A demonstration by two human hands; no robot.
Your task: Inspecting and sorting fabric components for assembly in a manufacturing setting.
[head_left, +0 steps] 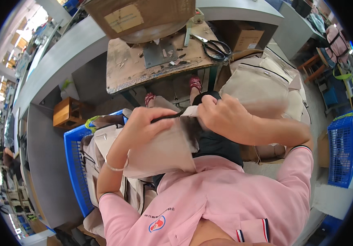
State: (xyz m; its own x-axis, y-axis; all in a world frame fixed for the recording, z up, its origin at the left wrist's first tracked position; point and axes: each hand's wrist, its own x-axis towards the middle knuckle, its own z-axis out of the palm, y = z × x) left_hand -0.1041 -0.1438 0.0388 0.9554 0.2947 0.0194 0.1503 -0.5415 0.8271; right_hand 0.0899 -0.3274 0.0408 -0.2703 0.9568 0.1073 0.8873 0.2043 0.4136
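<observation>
one beige bag on lap, upper edge at both hands

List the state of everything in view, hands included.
Beige fabric piece: held, partly blurred
Left hand: closed on its edge
Right hand: closed on a pale strip
Worktable: strewn with scraps
Scissors: lying on the worktable, blades' opening unclear
Blue crate at left: holding beige pieces
Beige bags at right: piled up

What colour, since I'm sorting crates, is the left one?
The crate is blue, showing best in the head view.
</observation>
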